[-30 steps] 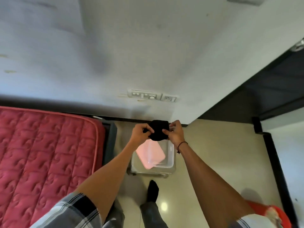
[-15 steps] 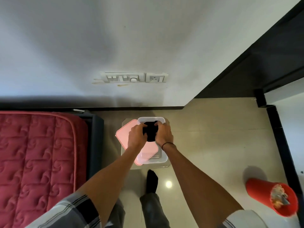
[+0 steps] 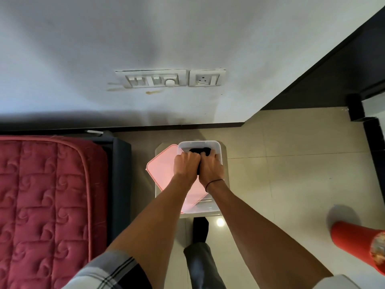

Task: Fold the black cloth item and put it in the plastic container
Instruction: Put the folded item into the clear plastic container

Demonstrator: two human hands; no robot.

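Observation:
The folded black cloth item point(image 3: 200, 152) sits low inside the clear plastic container point(image 3: 198, 143) on the floor by the wall. My left hand point(image 3: 186, 164) and my right hand point(image 3: 210, 167) are side by side over the container, both gripping the cloth and covering most of it. Only its far edge shows beyond my knuckles. The container's pink lid point(image 3: 162, 170) lies askew across its left side, partly under my left forearm.
A red quilted mattress point(image 3: 45, 197) on a dark frame fills the left. A red bin point(image 3: 362, 243) with scraps stands on the tiled floor at the right. My dark-socked foot point(image 3: 200, 228) is just in front of the container. A switch panel point(image 3: 170, 78) is on the wall.
Both hands have gone down with the black cloth from above the container into it. The camera has tilted down and closer.

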